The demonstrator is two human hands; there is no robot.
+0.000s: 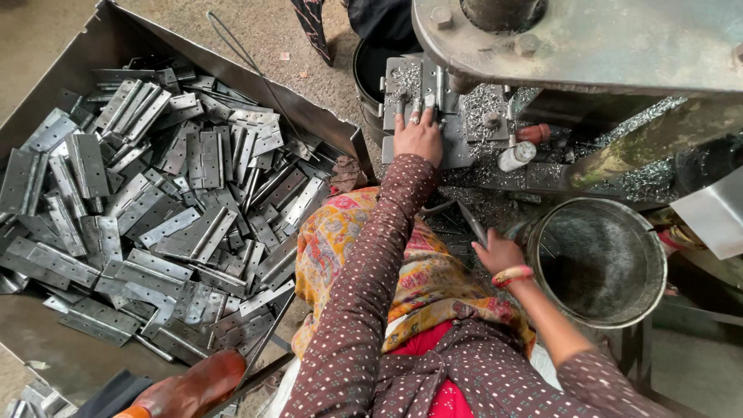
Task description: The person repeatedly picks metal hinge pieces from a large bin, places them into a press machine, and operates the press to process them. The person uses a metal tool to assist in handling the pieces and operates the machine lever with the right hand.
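My left hand [419, 133] reaches forward onto the machine bed [464, 124], its fingers pressing a grey metal hinge [430, 91] against the fixture under the press head [573, 39]. My right hand [497, 251], with a bangle at the wrist, is closed on a thin metal lever [469, 220] next to the round metal bucket [600, 262]. Metal shavings cover the bed around the fixture.
A large sheet-metal tray [70, 340] on the left holds a heap of several grey hinges [155, 201]. A dark round container [371, 70] stands beyond the bed. A patterned cloth [348, 240] lies over my lap. A brown shoe [193, 387] shows at the bottom.
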